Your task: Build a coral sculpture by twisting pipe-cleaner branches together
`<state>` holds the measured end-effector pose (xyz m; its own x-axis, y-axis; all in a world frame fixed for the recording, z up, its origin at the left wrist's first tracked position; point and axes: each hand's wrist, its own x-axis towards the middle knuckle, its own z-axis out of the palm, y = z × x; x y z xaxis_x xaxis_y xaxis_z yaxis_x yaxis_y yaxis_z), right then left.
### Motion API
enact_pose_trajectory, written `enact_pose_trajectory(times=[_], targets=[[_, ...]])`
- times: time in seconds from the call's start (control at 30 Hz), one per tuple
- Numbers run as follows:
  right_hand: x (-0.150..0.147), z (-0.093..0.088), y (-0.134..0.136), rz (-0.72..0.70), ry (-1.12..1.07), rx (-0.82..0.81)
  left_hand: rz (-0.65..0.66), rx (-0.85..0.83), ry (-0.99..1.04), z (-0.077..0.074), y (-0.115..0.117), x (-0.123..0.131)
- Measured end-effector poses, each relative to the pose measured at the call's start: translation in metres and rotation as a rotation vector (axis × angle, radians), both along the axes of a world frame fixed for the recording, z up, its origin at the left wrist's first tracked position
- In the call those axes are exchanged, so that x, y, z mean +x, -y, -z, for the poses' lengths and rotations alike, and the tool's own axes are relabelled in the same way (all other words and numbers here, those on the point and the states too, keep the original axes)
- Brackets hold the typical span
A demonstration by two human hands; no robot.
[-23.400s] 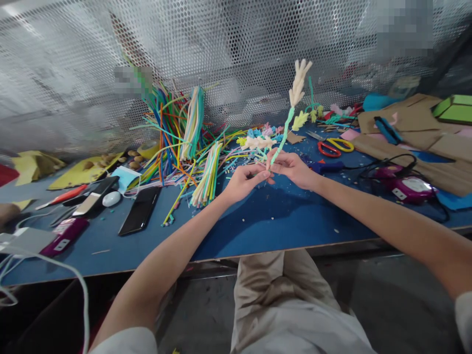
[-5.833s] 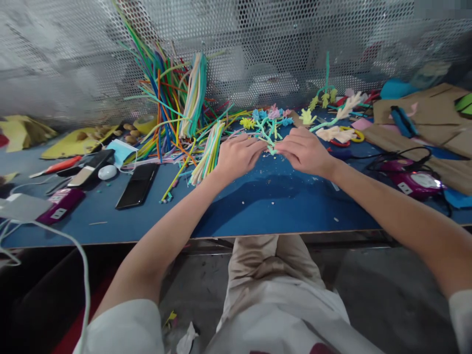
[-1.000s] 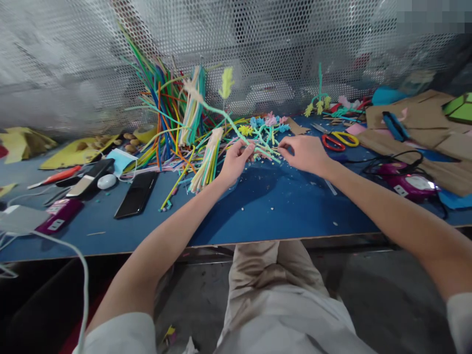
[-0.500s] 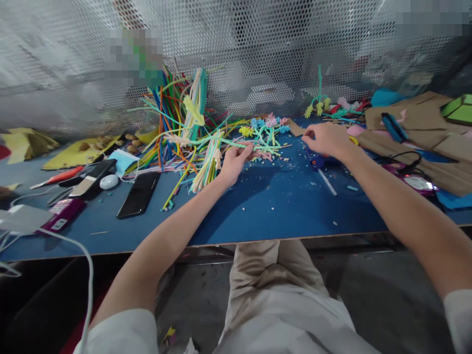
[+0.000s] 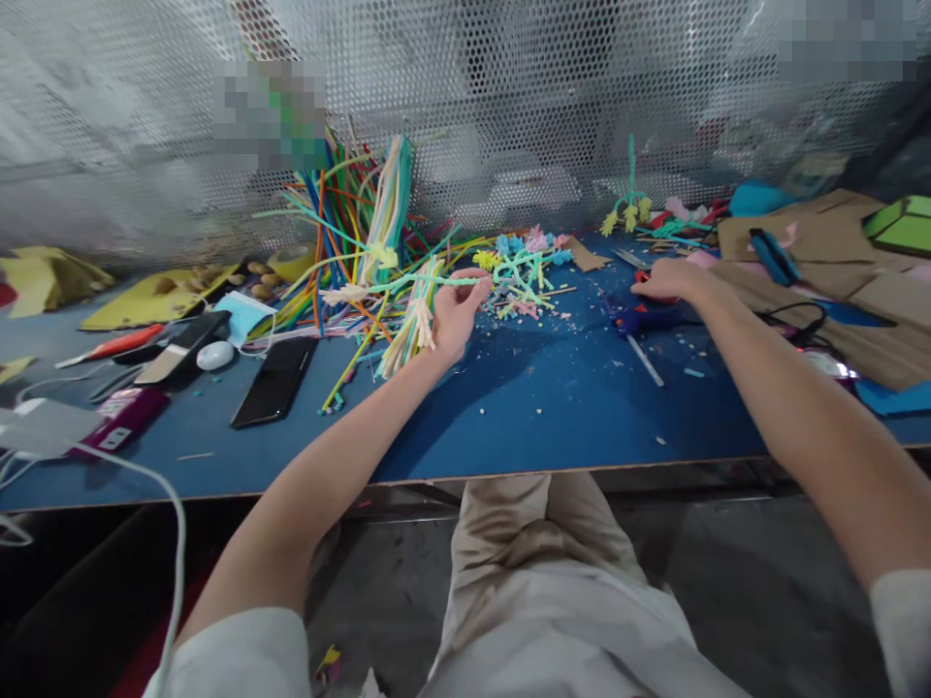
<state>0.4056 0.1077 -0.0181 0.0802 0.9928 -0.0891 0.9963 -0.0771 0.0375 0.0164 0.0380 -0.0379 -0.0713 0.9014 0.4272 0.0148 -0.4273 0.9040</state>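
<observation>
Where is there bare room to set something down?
Largest: front middle of the blue tabletop, between left forearm, blue plastic glue gun and front edge, with tiny scraps.
Smaller: between the black rectangular phone and front edge.
Crowded: the back, under multicoloured fuzzy pipe cleaners and pastel flowers, and the right, under brown paper sheets.

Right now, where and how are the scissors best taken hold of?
The scissors are probably best gripped by the red handle, coming from the near right, where the right hand is: the blades point away and to the left.
</observation>
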Motion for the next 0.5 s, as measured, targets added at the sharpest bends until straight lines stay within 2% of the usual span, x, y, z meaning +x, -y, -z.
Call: enact_pose_trajectory(times=[0.2,0.3,0.5], targets=[[0.006,-0.015,0.005,-0.017,0.015,0.005,-0.006,-0.050,0.010,-0.003,-0.001,-0.004],[0.011,-0.015,0.005,0.001,0.048,0.027,-0.004,-0.064,-0.030,-0.003,0.000,-0.006],[0.015,-0.008,-0.002,0.010,0.028,0.034,-0.033,0.014,-0.140,-0.002,-0.004,-0.005]])
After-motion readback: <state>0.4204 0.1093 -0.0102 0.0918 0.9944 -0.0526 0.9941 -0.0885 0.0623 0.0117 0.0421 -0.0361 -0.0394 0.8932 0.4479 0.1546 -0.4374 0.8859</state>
